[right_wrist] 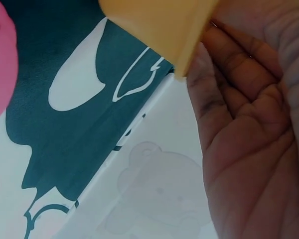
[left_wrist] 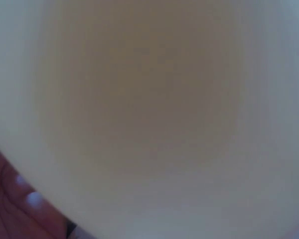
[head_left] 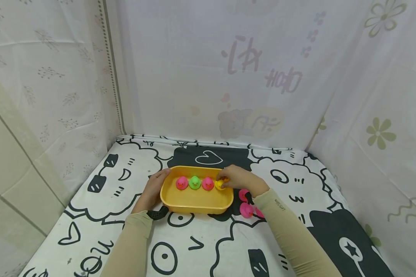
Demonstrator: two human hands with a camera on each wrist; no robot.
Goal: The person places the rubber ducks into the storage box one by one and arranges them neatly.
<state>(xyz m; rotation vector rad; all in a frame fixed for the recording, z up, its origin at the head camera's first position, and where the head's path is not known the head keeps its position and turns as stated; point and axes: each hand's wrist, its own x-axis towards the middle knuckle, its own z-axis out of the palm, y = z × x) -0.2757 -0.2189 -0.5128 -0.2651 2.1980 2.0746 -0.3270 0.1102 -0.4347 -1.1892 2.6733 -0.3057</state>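
In the head view, a pale curtain (head_left: 180, 77) hangs at 12 o'clock, with faded pink lettering (head_left: 250, 57) at 1. A sprig-printed curtain (head_left: 55, 73) hangs at 10 o'clock, with a beige panel (head_left: 10, 154) at 9. Green flowers (head_left: 381, 132) mark the curtain at 3. A black-and-white cartoon cloth (head_left: 183, 259) spreads at 6, under soft, even light.

Lettering (head_left: 283, 80) is seen on the far curtain (head_left: 180, 77), tablecloth (head_left: 100, 234) at near left and right sleeve (head_left: 294, 234), but cannot be surely read.
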